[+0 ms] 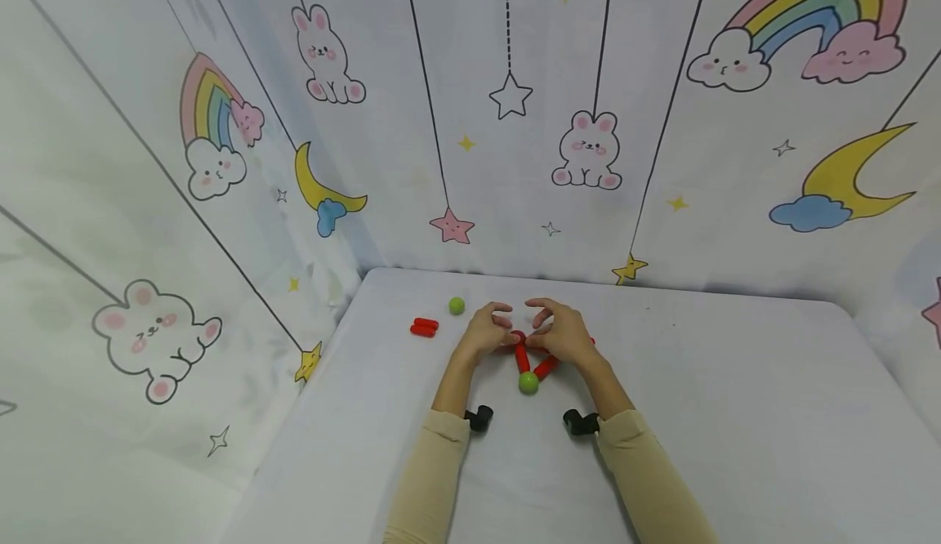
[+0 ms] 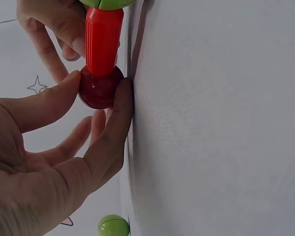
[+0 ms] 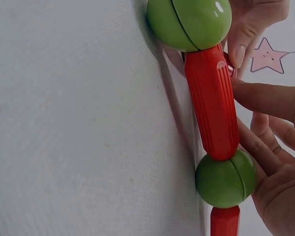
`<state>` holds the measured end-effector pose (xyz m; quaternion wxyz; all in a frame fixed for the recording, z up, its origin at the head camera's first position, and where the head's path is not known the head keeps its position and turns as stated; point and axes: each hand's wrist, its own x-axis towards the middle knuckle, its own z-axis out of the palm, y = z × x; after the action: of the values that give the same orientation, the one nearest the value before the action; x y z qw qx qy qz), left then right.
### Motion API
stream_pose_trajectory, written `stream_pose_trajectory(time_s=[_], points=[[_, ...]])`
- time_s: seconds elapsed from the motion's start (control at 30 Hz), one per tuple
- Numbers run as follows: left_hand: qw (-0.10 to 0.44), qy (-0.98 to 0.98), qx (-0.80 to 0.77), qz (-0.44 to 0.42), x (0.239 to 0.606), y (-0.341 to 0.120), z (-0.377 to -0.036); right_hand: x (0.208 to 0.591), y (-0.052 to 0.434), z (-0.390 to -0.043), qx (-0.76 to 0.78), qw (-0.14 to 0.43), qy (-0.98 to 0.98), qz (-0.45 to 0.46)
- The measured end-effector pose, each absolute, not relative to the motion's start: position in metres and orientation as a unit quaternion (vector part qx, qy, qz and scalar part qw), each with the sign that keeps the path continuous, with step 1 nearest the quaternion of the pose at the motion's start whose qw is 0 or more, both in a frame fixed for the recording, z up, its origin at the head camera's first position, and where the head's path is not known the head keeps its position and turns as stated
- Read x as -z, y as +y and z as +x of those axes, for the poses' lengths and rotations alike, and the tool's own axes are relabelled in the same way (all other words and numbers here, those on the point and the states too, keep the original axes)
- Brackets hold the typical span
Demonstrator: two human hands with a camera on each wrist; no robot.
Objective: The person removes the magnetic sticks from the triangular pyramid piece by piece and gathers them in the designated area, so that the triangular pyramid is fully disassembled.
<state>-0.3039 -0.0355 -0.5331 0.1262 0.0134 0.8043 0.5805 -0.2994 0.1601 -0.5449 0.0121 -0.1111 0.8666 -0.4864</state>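
In the head view, both hands meet over a joined frame of red rods and balls on the white table. My left hand (image 1: 485, 333) pinches a dark red ball (image 2: 101, 89) between thumb and finger. A red rod (image 2: 104, 42) runs from that ball to a green ball (image 1: 528, 382) at the near corner. My right hand (image 1: 566, 332) bends over the right side, thumb and fingers about a red rod partly hidden under it. The right wrist view shows another red rod (image 3: 213, 103) joining the near green ball to a second green ball (image 3: 226, 178).
Left of the hands lie two loose red rods (image 1: 423, 331) and a single green ball (image 1: 457, 305). Black wrist cameras (image 1: 481, 419) sit at both wrists. A patterned curtain (image 1: 397, 160) hangs behind the white table (image 1: 353, 446).
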Motion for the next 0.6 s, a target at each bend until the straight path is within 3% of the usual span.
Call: stream_pose_trajectory(time_s=[0.4, 0.6], points=[[0.096, 0.794, -0.599, -0.037, 0.5360, -0.0374, -0.3050, 0.5423, 0.1613, -0.2976, 0.483, 0.032, 0.867, -0.115], [0.108, 0.778, -0.618, -0.040, 0.5356, -0.0398, -0.3056, 0.5430, 0.1591, -0.2987, 0.481, 0.042, 0.869, -0.109]])
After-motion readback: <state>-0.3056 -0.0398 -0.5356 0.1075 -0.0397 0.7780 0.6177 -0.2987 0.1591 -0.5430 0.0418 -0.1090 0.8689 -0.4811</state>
